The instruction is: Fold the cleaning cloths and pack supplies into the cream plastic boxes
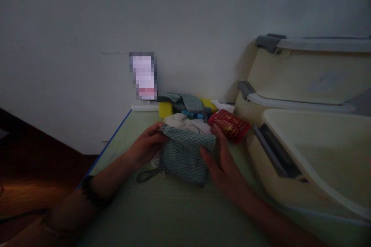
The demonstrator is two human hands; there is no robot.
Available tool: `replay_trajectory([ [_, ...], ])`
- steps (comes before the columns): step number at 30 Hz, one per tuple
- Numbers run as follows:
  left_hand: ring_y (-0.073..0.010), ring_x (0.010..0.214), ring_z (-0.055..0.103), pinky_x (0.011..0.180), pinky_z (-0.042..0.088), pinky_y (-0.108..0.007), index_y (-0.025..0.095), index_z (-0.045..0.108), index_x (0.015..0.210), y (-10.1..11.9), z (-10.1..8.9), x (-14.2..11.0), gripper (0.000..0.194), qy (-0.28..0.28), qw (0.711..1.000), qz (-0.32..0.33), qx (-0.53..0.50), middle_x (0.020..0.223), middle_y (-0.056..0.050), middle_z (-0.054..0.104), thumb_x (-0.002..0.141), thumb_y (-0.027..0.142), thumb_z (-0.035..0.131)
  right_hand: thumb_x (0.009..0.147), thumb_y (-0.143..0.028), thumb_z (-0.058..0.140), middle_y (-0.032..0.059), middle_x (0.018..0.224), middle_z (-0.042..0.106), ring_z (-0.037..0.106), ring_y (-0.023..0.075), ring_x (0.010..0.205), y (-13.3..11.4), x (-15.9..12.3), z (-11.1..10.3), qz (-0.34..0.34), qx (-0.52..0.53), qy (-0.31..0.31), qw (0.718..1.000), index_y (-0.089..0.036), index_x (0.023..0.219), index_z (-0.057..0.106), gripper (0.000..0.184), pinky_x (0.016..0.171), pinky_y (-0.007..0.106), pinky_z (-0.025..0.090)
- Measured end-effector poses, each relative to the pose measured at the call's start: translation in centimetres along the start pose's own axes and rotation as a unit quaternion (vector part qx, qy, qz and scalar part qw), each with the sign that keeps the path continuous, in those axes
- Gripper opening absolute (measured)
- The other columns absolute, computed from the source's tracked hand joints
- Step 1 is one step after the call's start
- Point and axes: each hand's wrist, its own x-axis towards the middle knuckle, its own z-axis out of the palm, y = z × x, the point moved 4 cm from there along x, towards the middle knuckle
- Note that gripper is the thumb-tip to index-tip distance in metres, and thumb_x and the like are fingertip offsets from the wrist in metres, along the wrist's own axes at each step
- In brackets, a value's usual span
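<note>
A grey-green woven cloth (185, 158) with a dark checked border hangs just above the table, its hanging loop (146, 175) trailing at the lower left. My left hand (149, 139) pinches the cloth's upper left corner between thumb and fingers. On the opposite side, my right hand (222, 162) grips the edge, thumb on the front and fingers behind. Crumpled white fabric (187, 122) shows above the top edge; whether it lies behind or inside the cloth I cannot tell. A thin white loop (156, 160) peeks out at the left edge.
Against the wall, a lit phone (144, 77) stands on a white stand (142, 105). Beside it lie another grey-green cloth (188, 102), a yellow block (165, 110) and a red packet with gold print (229, 125). Cream storage boxes (263, 185) with grey latches fill the right side of the green table (116, 139).
</note>
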Motion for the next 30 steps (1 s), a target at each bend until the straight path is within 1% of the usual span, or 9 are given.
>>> replay_trajectory([
  [3,-0.0143,0.074,0.061,0.074,0.047,-0.025,0.02,0.064,0.064,-0.1,0.0,-0.3,0.014,-0.006,1.0,-0.013,-0.003,0.074,0.002,0.068,0.059,0.009,0.069,0.088,-0.037,0.045,0.0124,0.133,0.043,0.038,0.0238,0.125,0.5,0.0,0.3,0.033,0.039,-0.023,0.998,-0.02,0.129,0.034,0.046,0.105,0.047,0.03],
  [5,-0.0153,0.076,0.063,0.074,0.048,-0.026,0.022,0.069,0.073,-0.2,0.2,-0.4,0.015,-0.011,0.999,-0.035,0.006,0.077,0.001,0.069,0.062,0.011,0.07,0.089,-0.037,0.042,0.0107,0.121,0.053,0.047,0.0226,0.117,0.5,0.0,0.4,0.044,0.055,-0.028,0.997,-0.02,0.118,0.044,0.033,0.101,0.043,0.036],
  [9,-0.0193,0.086,0.065,0.077,0.051,-0.028,0.023,0.069,0.093,-0.5,0.9,-0.6,0.025,-0.047,0.996,-0.08,0.015,0.092,-0.003,0.07,0.068,0.02,0.07,0.091,-0.04,0.037,0.0062,0.109,0.062,0.053,0.0217,0.111,0.1,0.0,0.1,0.067,0.096,-0.005,0.993,-0.023,0.106,0.054,0.028,0.09,0.036,0.046],
  [12,-0.0211,0.093,0.064,0.081,0.051,-0.029,0.022,0.068,0.099,-0.8,1.2,-0.5,0.029,-0.062,0.993,-0.098,0.022,0.1,-0.006,0.069,0.07,0.022,0.07,0.091,-0.043,0.036,0.0052,0.109,0.064,0.055,0.0211,0.111,0.3,0.0,-0.1,0.081,0.114,0.018,0.99,-0.024,0.112,0.055,0.033,0.089,0.036,0.048],
  [15,-0.0207,0.095,0.063,0.083,0.05,-0.029,0.02,0.067,0.103,-1.1,1.0,-0.3,0.03,-0.068,0.992,-0.105,0.021,0.103,-0.007,0.069,0.073,0.021,0.068,0.09,-0.046,0.037,0.0058,0.114,0.063,0.053,0.0227,0.114,1.0,0.2,-0.3,0.106,0.096,0.049,0.988,-0.025,0.121,0.052,0.04,0.096,0.041,0.043],
  [19,-0.0204,0.092,0.064,0.083,0.049,-0.03,0.015,0.066,0.103,-1.4,0.8,-0.1,0.029,-0.097,0.988,-0.115,0.015,0.099,-0.009,0.069,0.075,0.021,0.068,0.088,-0.05,0.038,0.0053,0.12,0.061,0.047,0.0239,0.121,1.4,0.6,-0.6,0.125,0.104,0.063,0.985,-0.026,0.125,0.05,0.045,0.1,0.045,0.037],
  [21,-0.0198,0.09,0.064,0.082,0.048,-0.03,0.013,0.067,0.1,-1.4,0.8,0.0,0.026,-0.104,0.988,-0.114,0.009,0.096,-0.009,0.07,0.075,0.02,0.068,0.087,-0.053,0.039,0.005,0.123,0.059,0.047,0.0235,0.121,1.5,0.7,-0.7,0.16,0.136,0.057,0.976,-0.026,0.124,0.051,0.048,0.101,0.043,0.036],
  [25,-0.018,0.087,0.064,0.081,0.048,-0.028,0.015,0.066,0.101,-1.1,0.6,0.1,0.024,-0.074,0.994,-0.084,-0.015,0.095,-0.006,0.07,0.077,0.016,0.064,0.084,-0.055,0.042,0.0054,0.125,0.057,0.048,0.0225,0.119,1.2,0.7,-0.5,0.219,0.201,0.031,0.954,-0.023,0.12,0.051,0.049,0.101,0.039,0.035],
  [30,-0.0177,0.084,0.065,0.076,0.051,-0.028,0.017,0.066,0.101,-0.7,0.4,0.2,0.022,-0.024,0.997,-0.067,-0.026,0.095,-0.005,0.07,0.079,0.015,0.06,0.08,-0.044,0.055,0.005,0.118,0.059,0.055,0.0208,0.108,1.2,0.8,0.3,0.201,0.287,-0.012,0.937,-0.026,0.117,0.045,0.042,0.097,0.04,0.039],
])
